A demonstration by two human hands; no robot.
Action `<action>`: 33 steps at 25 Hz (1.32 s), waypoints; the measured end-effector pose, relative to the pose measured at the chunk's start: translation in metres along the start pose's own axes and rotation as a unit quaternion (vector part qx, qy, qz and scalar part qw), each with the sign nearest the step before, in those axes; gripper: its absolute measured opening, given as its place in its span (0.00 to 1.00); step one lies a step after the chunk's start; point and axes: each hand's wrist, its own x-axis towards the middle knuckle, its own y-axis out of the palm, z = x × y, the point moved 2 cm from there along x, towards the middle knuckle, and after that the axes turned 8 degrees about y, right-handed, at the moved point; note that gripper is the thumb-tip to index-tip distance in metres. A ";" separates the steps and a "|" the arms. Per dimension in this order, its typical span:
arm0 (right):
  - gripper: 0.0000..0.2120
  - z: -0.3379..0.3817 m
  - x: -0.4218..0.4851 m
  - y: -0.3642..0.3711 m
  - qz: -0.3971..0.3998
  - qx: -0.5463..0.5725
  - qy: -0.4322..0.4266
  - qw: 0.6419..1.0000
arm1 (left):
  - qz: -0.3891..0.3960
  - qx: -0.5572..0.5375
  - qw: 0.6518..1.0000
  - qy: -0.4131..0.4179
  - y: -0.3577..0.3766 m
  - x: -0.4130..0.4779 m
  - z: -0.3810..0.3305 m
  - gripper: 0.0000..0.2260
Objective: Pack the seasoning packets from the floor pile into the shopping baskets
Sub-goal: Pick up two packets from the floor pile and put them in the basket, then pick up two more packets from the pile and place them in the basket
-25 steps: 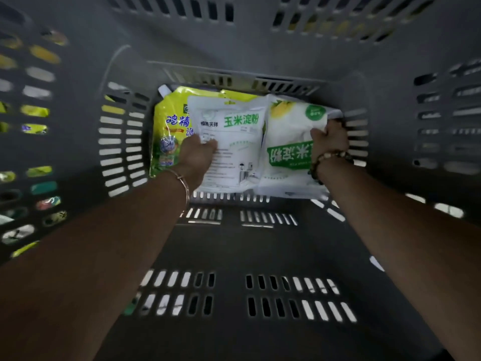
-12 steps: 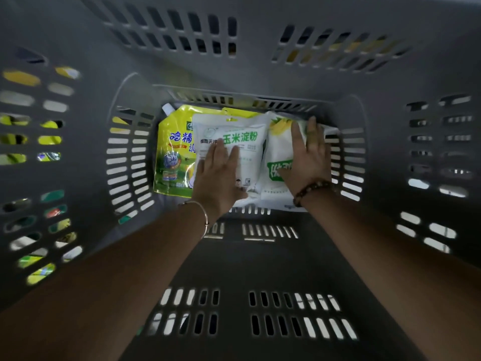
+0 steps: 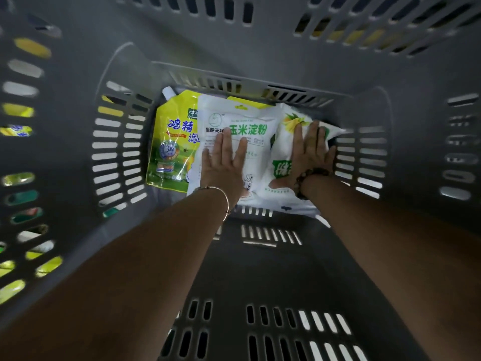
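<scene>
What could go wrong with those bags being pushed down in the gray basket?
The left hand presses flat on the middle white packet and the right hand on the right white packet; hard pushing might burst a seam. The middle white packet lies partly over the yellow pouch, so it may slip when released.

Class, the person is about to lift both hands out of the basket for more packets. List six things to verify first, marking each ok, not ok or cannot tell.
1. The left hand lies flat on the middle white packet, fingers straight: ok.
2. The right hand lies flat on the right white packet, gripping nothing: ok.
3. Both white packets rest on the basket floor: ok.
4. The yellow pouch is inside, partly under the middle white packet: ok.
5. Bare basket floor for more packets: ok.
6. Packets remaining in the floor pile: cannot tell.
</scene>
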 end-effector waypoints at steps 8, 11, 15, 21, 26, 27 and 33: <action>0.54 0.004 -0.021 -0.013 0.020 0.068 0.006 0.997 | -0.012 -0.015 1.000 0.024 -0.018 -0.013 0.003 0.38; 0.49 0.003 -0.047 -0.027 0.016 0.121 0.016 0.992 | -0.058 -0.132 0.989 0.026 -0.040 -0.037 0.011 0.36; 0.47 0.009 -0.094 -0.053 0.005 0.171 0.025 0.985 | -0.120 -0.428 0.891 -0.091 -0.063 -0.080 0.020 0.32; 0.39 0.042 -0.176 -0.113 -0.043 0.224 -0.033 0.973 | -0.225 -0.450 0.859 -0.098 -0.108 -0.193 0.045 0.27; 0.33 0.094 -0.251 -0.152 -0.054 0.221 -0.123 0.966 | -0.331 -0.424 0.838 -0.094 -0.125 -0.305 0.070 0.25; 0.33 0.105 -0.265 -0.158 -0.056 0.225 -0.141 0.962 | -0.344 -0.430 0.829 -0.098 -0.125 -0.326 0.075 0.24; 0.29 0.190 -0.359 -0.170 -0.069 0.245 -0.256 0.933 | -0.367 -0.464 0.781 -0.200 -0.077 -0.433 0.121 0.24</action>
